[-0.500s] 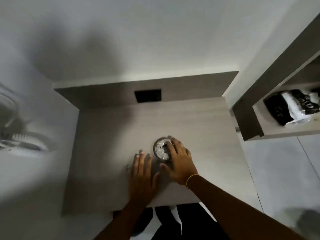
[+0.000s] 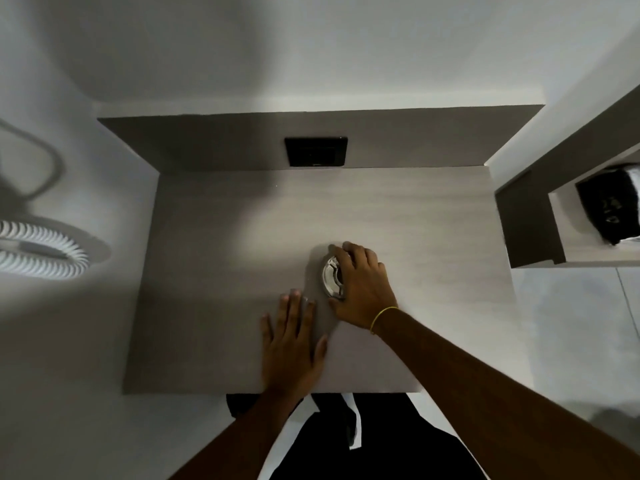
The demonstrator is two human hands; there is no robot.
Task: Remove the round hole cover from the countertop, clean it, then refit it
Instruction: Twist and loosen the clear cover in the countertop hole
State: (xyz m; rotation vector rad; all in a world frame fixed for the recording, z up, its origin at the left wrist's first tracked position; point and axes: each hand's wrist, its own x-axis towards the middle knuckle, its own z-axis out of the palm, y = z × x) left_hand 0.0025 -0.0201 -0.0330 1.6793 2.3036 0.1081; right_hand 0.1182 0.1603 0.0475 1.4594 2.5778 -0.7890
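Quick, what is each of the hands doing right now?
Left hand: open, flat on the countertop, holding nothing.
Right hand: fingers curled over the round hole cover; a firm grip cannot be told.

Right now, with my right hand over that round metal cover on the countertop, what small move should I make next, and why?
Probably curl the right hand's fingertips under the rim and lift the round cover straight up. It looks still seated in the countertop, with fingers draped over its right side, while the left hand lies flat beside it, bracing.
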